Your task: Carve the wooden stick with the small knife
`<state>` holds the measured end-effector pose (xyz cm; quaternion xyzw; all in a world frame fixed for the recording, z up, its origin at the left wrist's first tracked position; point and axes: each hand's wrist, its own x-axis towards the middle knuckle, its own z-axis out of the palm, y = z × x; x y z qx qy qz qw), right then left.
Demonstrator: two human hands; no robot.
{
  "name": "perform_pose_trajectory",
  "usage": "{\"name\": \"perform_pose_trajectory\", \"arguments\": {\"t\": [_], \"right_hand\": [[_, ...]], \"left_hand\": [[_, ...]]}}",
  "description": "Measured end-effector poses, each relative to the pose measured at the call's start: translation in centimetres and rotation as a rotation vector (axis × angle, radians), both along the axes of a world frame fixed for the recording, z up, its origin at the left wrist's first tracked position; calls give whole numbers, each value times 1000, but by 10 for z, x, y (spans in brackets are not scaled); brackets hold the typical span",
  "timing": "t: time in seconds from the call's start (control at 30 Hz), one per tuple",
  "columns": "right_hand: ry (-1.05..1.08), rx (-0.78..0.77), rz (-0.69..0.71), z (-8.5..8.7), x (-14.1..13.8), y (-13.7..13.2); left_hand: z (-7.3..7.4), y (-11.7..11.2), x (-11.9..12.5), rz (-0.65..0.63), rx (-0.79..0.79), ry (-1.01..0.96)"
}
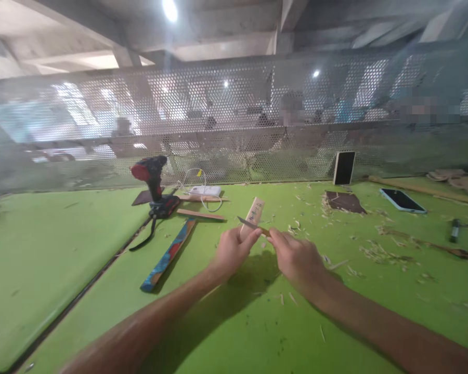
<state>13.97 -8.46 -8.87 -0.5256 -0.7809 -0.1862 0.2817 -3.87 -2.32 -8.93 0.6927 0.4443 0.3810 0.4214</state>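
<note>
My left hand (233, 250) is closed around the lower end of a pale flat piece of wood (254, 212), which has dark markings on its face. The wood is held tilted above the green tabletop (234, 332). My right hand (298, 259) grips the handle of a knife (247, 223). The blade points left and lies across the wood. My left thumb is close to the blade or touching it; which one I cannot tell. Wood shavings (382, 254) are scattered to the right of my hands.
A cordless drill (154, 182), a thin wooden strip (201, 215) and a blue-and-red painted strip (169, 254) are on the left. A white device with a cable (206, 190) lies behind. Sandpaper (345, 202), a phone (403, 200) and an upright phone-like device (344, 168) are right. A perforated screen (234, 114) stands behind.
</note>
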Motion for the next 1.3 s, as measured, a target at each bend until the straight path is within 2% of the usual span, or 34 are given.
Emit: {"name": "perform_pose_trajectory", "arguments": {"t": [0.3,0.5,0.67,0.8,0.9,0.97,1.1,1.3], "right_hand": [[129,-65,27,-15,1,3],[279,-52,31,-25,-7,3],[410,-107,132,-14,-2,5],[562,-129,87,6,23,13],[638,-78,52,16,45,22],[702,-140,55,16,51,27],[799,-440,115,7,43,25],[806,-455,159,4,33,18]], "left_hand": [[-3,3,3,40,-24,-3],[4,4,6,66,-132,-54],[1,4,5,9,-194,-123],[-5,8,-3,-20,-179,-169],[-6,13,-11,-118,-196,-187],[-5,15,-14,-193,-233,-204],[-1,15,-18,-261,-292,-233],[-3,14,-20,-215,-226,-32]]}}
